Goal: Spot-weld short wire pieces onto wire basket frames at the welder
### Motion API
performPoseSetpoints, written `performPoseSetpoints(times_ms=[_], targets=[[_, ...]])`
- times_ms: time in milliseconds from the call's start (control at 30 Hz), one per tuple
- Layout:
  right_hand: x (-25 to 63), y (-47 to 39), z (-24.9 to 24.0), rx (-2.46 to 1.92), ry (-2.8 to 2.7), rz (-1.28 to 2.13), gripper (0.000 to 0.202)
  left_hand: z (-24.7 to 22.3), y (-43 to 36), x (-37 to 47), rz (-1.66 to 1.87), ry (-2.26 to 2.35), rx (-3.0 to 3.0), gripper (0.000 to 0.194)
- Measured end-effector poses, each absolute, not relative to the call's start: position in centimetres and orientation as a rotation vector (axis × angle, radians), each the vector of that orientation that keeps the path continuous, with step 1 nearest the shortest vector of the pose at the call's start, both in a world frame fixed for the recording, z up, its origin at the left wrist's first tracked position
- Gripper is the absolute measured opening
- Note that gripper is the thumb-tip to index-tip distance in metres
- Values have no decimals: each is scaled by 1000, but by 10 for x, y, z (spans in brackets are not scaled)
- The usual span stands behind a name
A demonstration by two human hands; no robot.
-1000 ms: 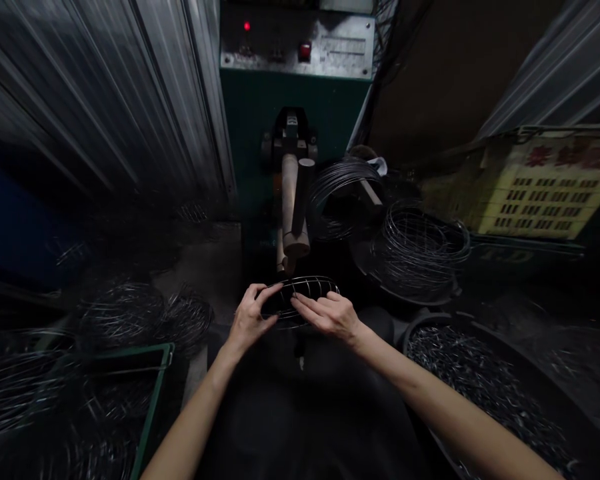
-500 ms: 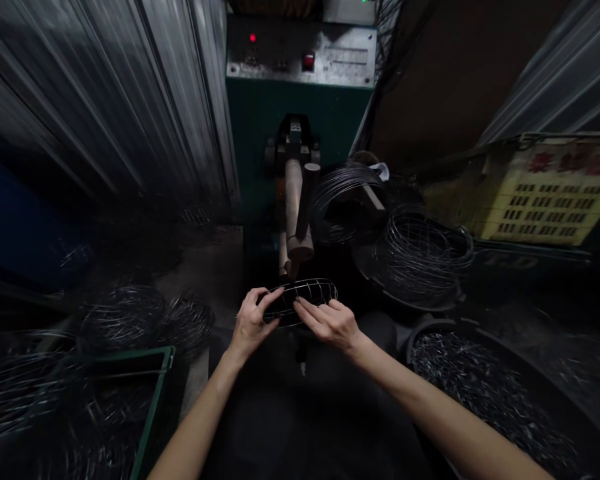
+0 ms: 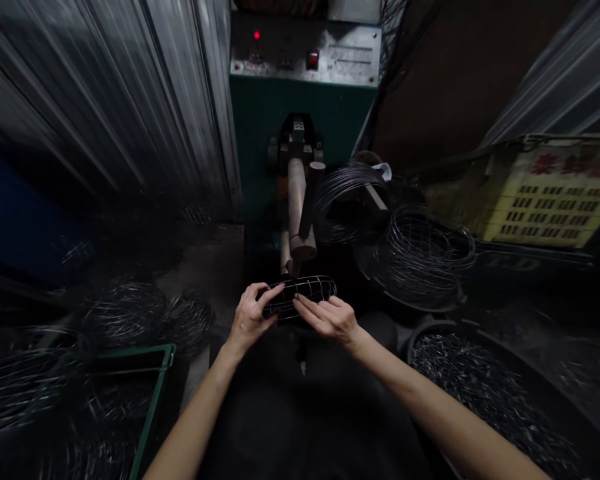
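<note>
A round wire cage [image 3: 307, 290] of rings and short cross wires sits just under the tip of the welding machine's copper arm [image 3: 297, 207]. My left hand [image 3: 250, 315] pinches its left rim between thumb and fingers. My right hand [image 3: 330, 319] lies on the cage's near side, with the fingertips pressing a wire against the frame. The green machine [image 3: 300, 107] stands straight ahead with a red lamp lit on its grey panel.
Coils of dark wire rings [image 3: 423, 250] hang and lie to the right of the arm. A round tub of short cut wires [image 3: 485, 393] is at lower right. Finished wire cages [image 3: 140, 317] pile up at left beside a green crate [image 3: 155, 393]. Corrugated metal walls stand on both sides.
Both hands and the cage stay under the arm; the cage has tipped a little and looks flatter, and the fingers have shifted slightly along its rim.
</note>
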State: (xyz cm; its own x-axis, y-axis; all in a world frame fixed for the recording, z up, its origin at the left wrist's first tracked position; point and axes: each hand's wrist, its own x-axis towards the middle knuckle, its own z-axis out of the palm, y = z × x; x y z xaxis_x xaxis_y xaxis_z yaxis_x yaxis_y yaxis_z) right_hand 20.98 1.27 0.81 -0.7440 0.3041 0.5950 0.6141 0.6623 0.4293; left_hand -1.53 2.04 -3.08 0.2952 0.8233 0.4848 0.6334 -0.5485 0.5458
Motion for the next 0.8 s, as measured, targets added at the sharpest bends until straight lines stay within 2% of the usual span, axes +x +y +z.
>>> performPoseSetpoints(times_ms=[333,633,700,800], targets=[[210,32,-2,-786,-2437,-776,30,-29,39,-17,1082,1341,2350,66],[200,30,4,-742,-2325,-842,23,-29,43,-21,1086,1280,2417,60],[197,23,9,-777,-2323,-823,24,-33,40,-24,1112,1248,2390,64],[212,-2,14,-942,-2293,-620,27,-47,35,-31,1219,1290,2261,79]])
